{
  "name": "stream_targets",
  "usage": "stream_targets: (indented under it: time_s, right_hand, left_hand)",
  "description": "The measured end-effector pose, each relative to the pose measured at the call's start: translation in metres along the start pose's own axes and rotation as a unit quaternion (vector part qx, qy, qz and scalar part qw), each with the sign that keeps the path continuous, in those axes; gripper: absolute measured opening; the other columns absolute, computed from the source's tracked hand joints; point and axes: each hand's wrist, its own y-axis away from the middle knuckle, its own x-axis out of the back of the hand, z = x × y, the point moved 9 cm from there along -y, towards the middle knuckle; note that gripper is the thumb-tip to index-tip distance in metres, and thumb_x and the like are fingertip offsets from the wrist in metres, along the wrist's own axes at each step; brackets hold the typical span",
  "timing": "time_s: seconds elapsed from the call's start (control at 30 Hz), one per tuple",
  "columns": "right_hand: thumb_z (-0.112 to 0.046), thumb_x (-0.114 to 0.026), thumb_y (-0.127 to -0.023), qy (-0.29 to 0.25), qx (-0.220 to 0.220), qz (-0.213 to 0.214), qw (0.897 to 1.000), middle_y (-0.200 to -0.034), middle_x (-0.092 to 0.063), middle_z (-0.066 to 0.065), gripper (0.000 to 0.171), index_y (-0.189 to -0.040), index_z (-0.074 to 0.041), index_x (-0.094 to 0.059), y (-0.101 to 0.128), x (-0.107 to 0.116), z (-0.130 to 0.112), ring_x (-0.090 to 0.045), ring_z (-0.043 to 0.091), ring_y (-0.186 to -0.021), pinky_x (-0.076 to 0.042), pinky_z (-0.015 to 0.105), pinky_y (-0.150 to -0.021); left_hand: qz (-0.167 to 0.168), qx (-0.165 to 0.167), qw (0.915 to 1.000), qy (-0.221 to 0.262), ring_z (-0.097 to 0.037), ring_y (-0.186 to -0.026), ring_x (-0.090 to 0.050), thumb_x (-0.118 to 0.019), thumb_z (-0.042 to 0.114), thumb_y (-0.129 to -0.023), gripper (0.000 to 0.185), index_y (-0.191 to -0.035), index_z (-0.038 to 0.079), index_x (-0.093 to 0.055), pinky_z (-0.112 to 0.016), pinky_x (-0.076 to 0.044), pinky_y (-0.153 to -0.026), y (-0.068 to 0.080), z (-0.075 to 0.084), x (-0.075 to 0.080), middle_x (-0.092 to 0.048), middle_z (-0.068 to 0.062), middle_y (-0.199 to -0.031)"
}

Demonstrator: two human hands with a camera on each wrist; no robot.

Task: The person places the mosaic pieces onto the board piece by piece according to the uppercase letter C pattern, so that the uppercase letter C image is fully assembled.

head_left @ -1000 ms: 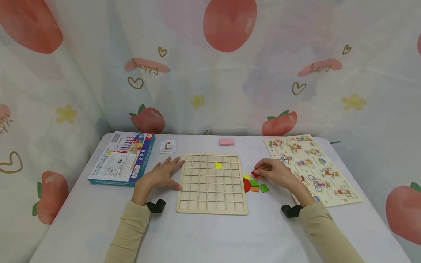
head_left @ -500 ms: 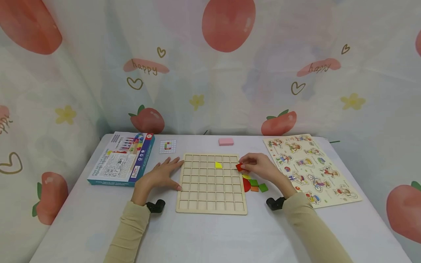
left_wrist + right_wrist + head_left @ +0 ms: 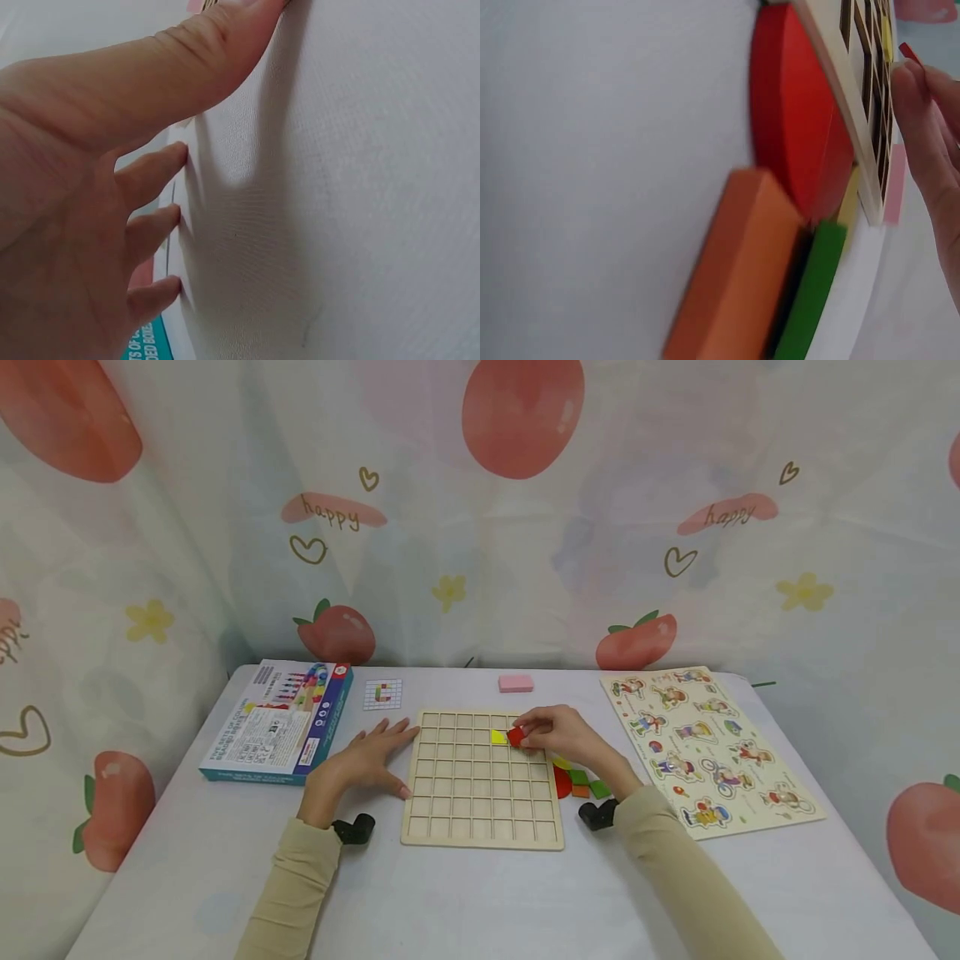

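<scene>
A wooden grid board lies on the white table, with a yellow piece in one cell of its second row from the back. Over the cell just right of that piece, my right hand pinches a red piece between thumb and fingertips. In the right wrist view the red piece shows edge-on, close over the grid. My left hand is spread along the board's left edge, its thumb and index fingertips right at the edge. The left wrist view shows those fingers extended over the white cloth.
Red, yellow, orange and green pieces lie beside the board's right edge. A pattern card and a boxed set lie at the left. A pink block sits behind the board, and a picture puzzle board lies right.
My right hand has carried the red piece leftward from beside the loose pieces to over the grid, right next to the yellow piece. The left hand has stayed in place.
</scene>
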Motion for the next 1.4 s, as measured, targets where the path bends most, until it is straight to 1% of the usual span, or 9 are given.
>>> stream_targets:
  time_s: [0.13, 0.27, 0.37, 0.47, 0.57, 0.7, 0.87, 1.13, 1.4]
  right_hand:
    - [-0.003, -0.068, -0.094, 0.001, -0.007, -0.008, 1.000, -0.103, -0.074, 0.010, 0.029, -0.123, -0.002, -0.072, -0.006, -0.006, -0.003, -0.070, 0.016, -0.088, -0.059, 0.033, -0.092]
    - [-0.005, -0.070, -0.094, -0.010, -0.017, -0.013, 1.000, -0.100, -0.074, 0.010, 0.029, -0.123, -0.001, -0.072, -0.010, -0.010, -0.007, -0.072, 0.017, -0.083, -0.060, 0.032, -0.090]
    - [-0.007, -0.073, -0.093, -0.009, -0.006, -0.014, 1.000, -0.100, -0.075, 0.011, 0.030, -0.122, 0.001, -0.073, -0.012, -0.012, -0.013, -0.073, 0.017, -0.082, -0.061, 0.032, -0.088]
    - [-0.010, -0.076, -0.092, 0.008, 0.011, -0.009, 1.000, -0.100, -0.076, 0.010, 0.030, -0.120, 0.000, -0.074, -0.017, -0.015, -0.018, -0.071, 0.016, -0.085, -0.058, 0.031, -0.087]
    - [-0.013, -0.077, -0.091, 0.024, 0.018, -0.007, 1.000, -0.101, -0.077, 0.008, 0.030, -0.119, -0.002, -0.076, -0.022, -0.018, -0.021, -0.068, 0.015, -0.089, -0.056, 0.030, -0.086]
    - [-0.012, -0.076, -0.092, 0.026, 0.017, -0.017, 0.999, -0.101, -0.076, 0.008, 0.029, -0.119, -0.002, -0.075, -0.028, -0.023, -0.025, -0.067, 0.016, -0.089, -0.057, 0.029, -0.083]
    - [-0.013, -0.076, -0.092, 0.042, 0.011, -0.020, 0.999, -0.100, -0.075, 0.007, 0.028, -0.118, -0.003, -0.075, -0.032, -0.027, -0.027, -0.066, 0.016, -0.088, -0.055, 0.027, -0.080]
    - [-0.015, -0.080, -0.089, 0.061, 0.016, -0.023, 0.998, -0.093, -0.074, 0.004, 0.028, -0.115, -0.003, -0.076, -0.039, -0.033, -0.030, -0.063, 0.014, -0.083, -0.053, 0.026, -0.076]
    - [-0.012, -0.080, -0.089, 0.079, 0.030, -0.031, 0.996, -0.087, -0.073, 0.004, 0.025, -0.110, -0.001, -0.076, -0.042, -0.035, -0.036, -0.061, 0.012, -0.077, -0.052, 0.025, -0.073]
  left_hand:
    - [-0.003, 0.003, 1.0000, -0.001, -0.041, -0.160, -0.003, -0.092, 0.030, -0.074, 0.108, -0.163, 0.016, -0.032, -0.063, 0.000, -0.128, 0.000, -0.001, -0.001, -0.018, -0.012, -0.173]
    - [-0.003, 0.013, 0.9999, -0.007, -0.038, -0.161, -0.001, -0.092, 0.031, -0.075, 0.108, -0.164, 0.017, -0.030, -0.061, 0.001, -0.128, 0.000, -0.002, -0.001, -0.017, -0.009, -0.173]
    - [0.001, 0.014, 0.9998, -0.011, -0.039, -0.160, -0.002, -0.092, 0.032, -0.075, 0.109, -0.163, 0.017, -0.030, -0.062, 0.000, -0.128, 0.000, -0.001, -0.002, -0.018, -0.010, -0.173]
    - [0.002, 0.018, 0.9998, -0.009, -0.039, -0.160, -0.002, -0.092, 0.032, -0.075, 0.109, -0.163, 0.017, -0.031, -0.063, 0.000, -0.128, -0.001, 0.000, -0.002, -0.018, -0.011, -0.173]
    - [0.002, 0.018, 0.9998, -0.007, -0.039, -0.160, -0.002, -0.092, 0.032, -0.075, 0.108, -0.163, 0.017, -0.030, -0.063, 0.000, -0.128, -0.001, -0.001, -0.002, -0.017, -0.011, -0.173]
    - [0.000, 0.017, 0.9998, -0.005, -0.040, -0.160, -0.002, -0.091, 0.031, -0.076, 0.107, -0.163, 0.016, -0.031, -0.064, 0.000, -0.127, 0.000, -0.001, -0.002, -0.018, -0.011, -0.173]
    - [-0.003, 0.016, 0.9999, -0.002, -0.039, -0.161, -0.002, -0.091, 0.030, -0.077, 0.105, -0.163, 0.017, -0.032, -0.062, 0.000, -0.128, 0.000, -0.002, -0.001, -0.017, -0.010, -0.173]
    - [-0.006, 0.018, 0.9998, -0.002, -0.040, -0.160, -0.001, -0.088, 0.032, -0.080, 0.101, -0.163, 0.018, -0.033, -0.063, 0.001, -0.127, 0.000, 0.001, -0.001, -0.017, -0.011, -0.173]
    - [-0.001, 0.015, 0.9999, -0.002, -0.041, -0.160, -0.003, -0.089, 0.031, -0.079, 0.101, -0.162, 0.017, -0.034, -0.064, 0.000, -0.127, 0.000, 0.001, -0.001, -0.018, -0.012, -0.173]
